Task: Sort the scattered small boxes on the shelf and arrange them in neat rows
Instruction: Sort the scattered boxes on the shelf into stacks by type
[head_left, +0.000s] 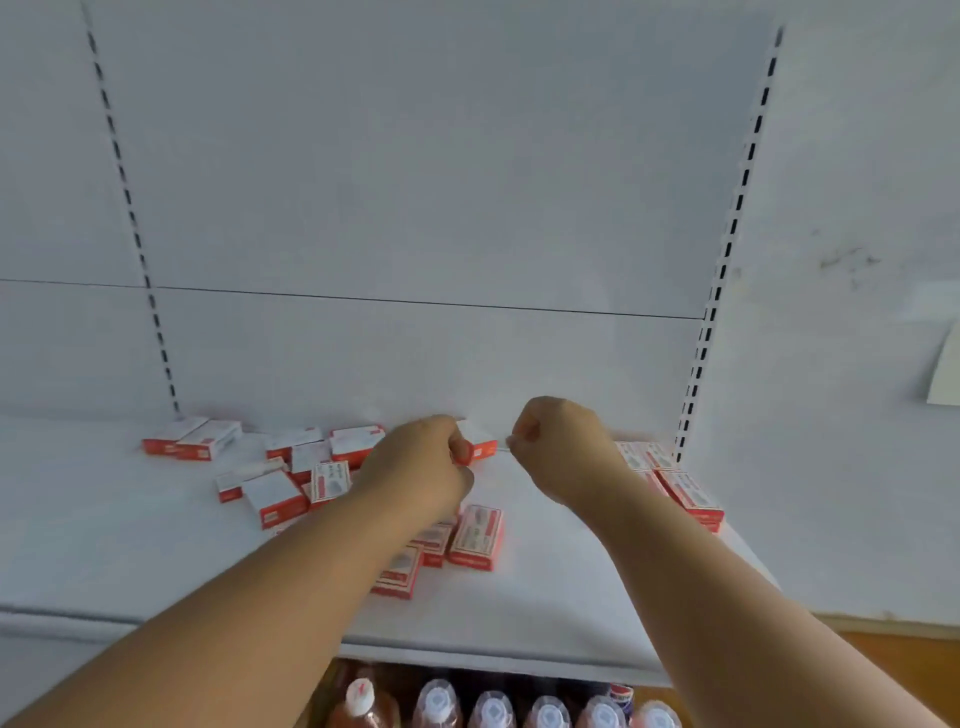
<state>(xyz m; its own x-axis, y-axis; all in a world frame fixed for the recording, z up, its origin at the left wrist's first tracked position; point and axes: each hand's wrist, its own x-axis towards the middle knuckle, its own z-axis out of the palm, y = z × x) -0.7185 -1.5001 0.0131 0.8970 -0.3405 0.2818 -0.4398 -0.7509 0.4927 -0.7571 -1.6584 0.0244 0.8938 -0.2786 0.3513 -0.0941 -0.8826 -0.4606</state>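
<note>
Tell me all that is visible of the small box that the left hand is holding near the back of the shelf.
The small box is red and white, seemingly cardboard, with a red side facing the camera and a white top. The left hand grips its left end, hiding that part. It sits near the back wall of the white shelf; whether it rests on the shelf is unclear. The right hand is just beside its right end; contact cannot be told.

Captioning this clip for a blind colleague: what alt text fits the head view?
Two bare hands reach over a white shelf; the left hand grips a small red-and-white box, the right hand curled beside it. More boxes lie scattered, bottles below.
</note>
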